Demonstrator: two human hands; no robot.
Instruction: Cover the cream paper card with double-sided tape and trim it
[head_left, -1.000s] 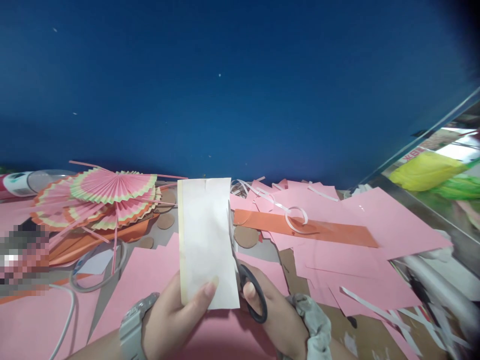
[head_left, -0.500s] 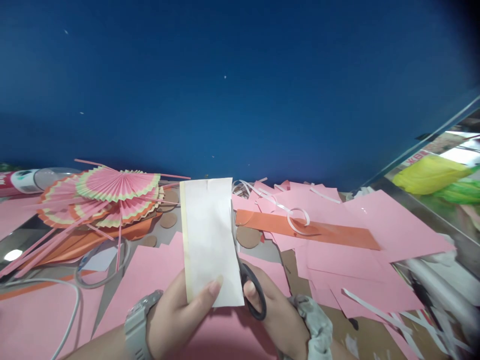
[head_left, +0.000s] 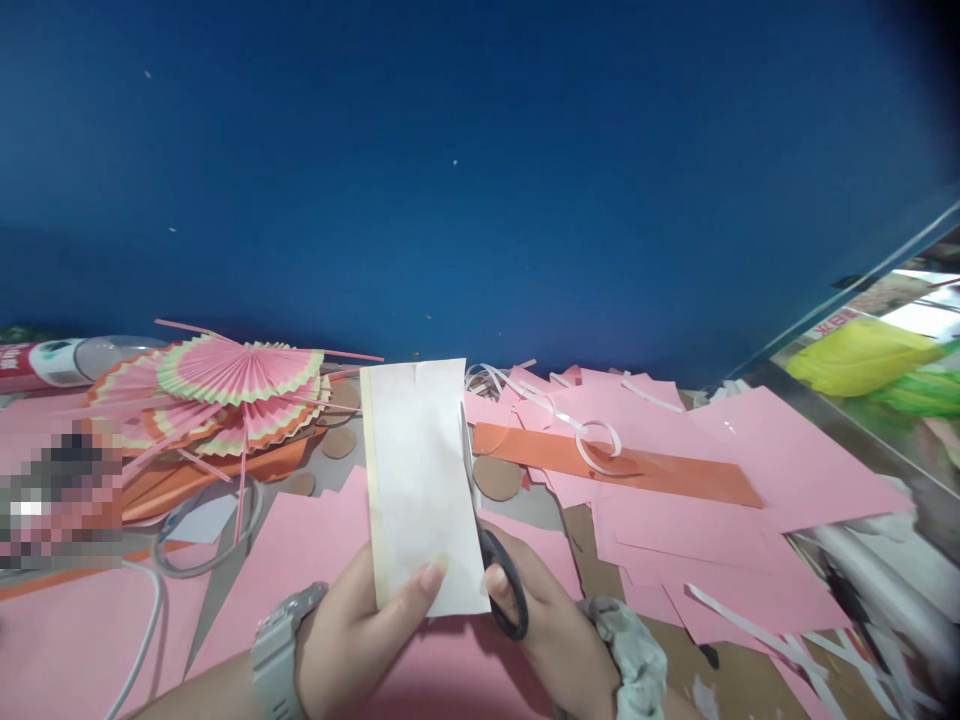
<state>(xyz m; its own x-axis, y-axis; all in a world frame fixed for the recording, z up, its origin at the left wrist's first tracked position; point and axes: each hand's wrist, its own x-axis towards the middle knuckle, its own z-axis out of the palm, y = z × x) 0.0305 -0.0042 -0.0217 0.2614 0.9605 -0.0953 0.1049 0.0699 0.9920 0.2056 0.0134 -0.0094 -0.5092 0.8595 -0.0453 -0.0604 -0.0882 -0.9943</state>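
My left hand (head_left: 375,620) is closed on the lower part of a white paper strip (head_left: 424,480), its thumb lying across the front. A pale yellow band runs down the strip's left side. In my right hand (head_left: 547,620) is a pair of scissors (head_left: 506,585) with black handles, my thumb through one loop. The blades run up along the paper's right edge and are partly hidden behind it. Beneath both hands lies pink paper (head_left: 450,670).
Pleated pink paper fans (head_left: 240,385) rest at the left near a bottle (head_left: 75,360). An orange strip (head_left: 622,465) and a curled white offcut (head_left: 600,445) lie on pink sheets (head_left: 712,560). Cardboard discs (head_left: 496,478) sit behind the paper. A blue panel (head_left: 450,200) rises at the back.
The scissor handles have drawn slightly closer to the paper's edge. The paper and my left hand stay almost in place; the whole view has shifted a little.
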